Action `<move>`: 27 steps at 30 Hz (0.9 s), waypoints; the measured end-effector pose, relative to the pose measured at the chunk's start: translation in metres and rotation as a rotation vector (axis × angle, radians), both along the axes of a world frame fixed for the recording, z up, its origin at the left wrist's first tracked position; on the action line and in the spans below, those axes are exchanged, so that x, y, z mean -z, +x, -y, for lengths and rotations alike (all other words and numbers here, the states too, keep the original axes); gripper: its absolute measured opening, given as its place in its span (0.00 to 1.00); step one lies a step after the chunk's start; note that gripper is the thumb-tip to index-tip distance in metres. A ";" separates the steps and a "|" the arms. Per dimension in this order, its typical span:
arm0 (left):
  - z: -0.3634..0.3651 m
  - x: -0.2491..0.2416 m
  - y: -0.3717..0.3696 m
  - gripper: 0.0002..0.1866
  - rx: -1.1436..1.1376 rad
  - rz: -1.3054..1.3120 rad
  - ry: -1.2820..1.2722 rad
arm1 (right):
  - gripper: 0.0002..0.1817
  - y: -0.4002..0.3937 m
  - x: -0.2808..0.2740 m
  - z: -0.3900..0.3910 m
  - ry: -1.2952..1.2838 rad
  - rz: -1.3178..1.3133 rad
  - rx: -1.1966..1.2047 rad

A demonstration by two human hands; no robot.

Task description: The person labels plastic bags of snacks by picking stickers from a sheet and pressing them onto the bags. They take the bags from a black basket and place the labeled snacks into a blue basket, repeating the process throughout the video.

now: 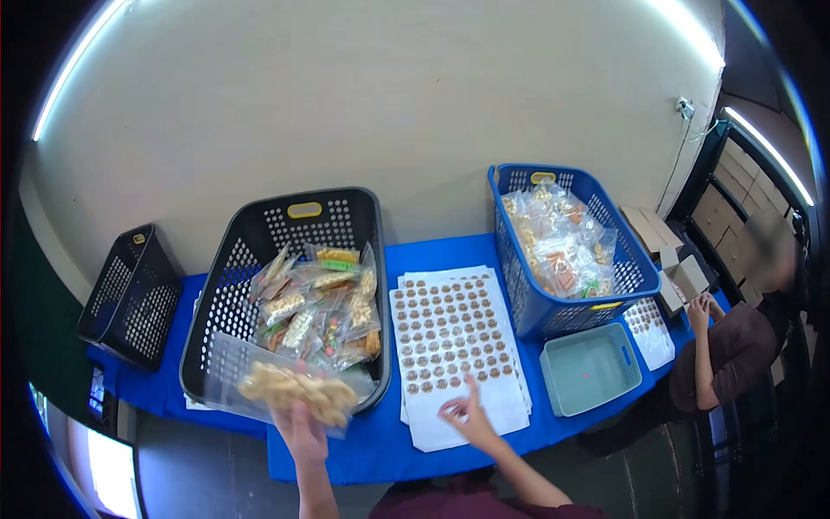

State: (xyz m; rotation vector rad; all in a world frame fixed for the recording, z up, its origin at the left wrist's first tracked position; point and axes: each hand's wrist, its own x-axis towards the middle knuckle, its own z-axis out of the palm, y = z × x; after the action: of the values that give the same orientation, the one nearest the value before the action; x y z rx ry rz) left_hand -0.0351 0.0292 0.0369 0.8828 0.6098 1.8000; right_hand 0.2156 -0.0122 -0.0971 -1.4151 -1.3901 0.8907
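My left hand [303, 432] is closed on a clear plastic bag [294, 385] of pale tan snack pieces, lifted over the near edge of a black perforated basket [194, 346]. Inside that basket lie several filled clear bags [320, 294]. On the blue-covered table, a stack of white sticker sheets [424, 424] carries rows of round brown stickers. Over the lower part of the top sheet is my right hand [471, 424], one finger stretched out and the others bent, apart from it. No object shows in its fingers.
A blue basket [566, 316] heaped with filled bags [562, 242] stands at right, with a pale green tray [592, 406] before it. Another black basket [130, 294] is at far left. At the right, a person [726, 355] works beside cardboard boxes [683, 277] and another sticker sheet [648, 333].
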 end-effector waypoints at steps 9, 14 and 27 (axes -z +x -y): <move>-0.042 0.012 -0.012 0.24 -0.438 -0.225 -0.016 | 0.37 0.142 0.194 -0.042 -0.184 0.242 0.719; -0.038 0.007 -0.006 0.23 -0.433 -0.436 -0.044 | 0.28 0.160 0.187 -0.050 -0.229 0.494 0.598; -0.037 0.021 -0.015 0.23 -0.462 -0.465 0.014 | 0.31 0.153 0.184 -0.059 -0.440 0.449 0.645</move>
State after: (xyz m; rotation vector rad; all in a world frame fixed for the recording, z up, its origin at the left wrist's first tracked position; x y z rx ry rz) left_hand -0.0498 0.0662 0.0157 1.2606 1.1753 2.0108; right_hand 0.3688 0.0472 -0.2812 -2.3330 -0.9455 0.4729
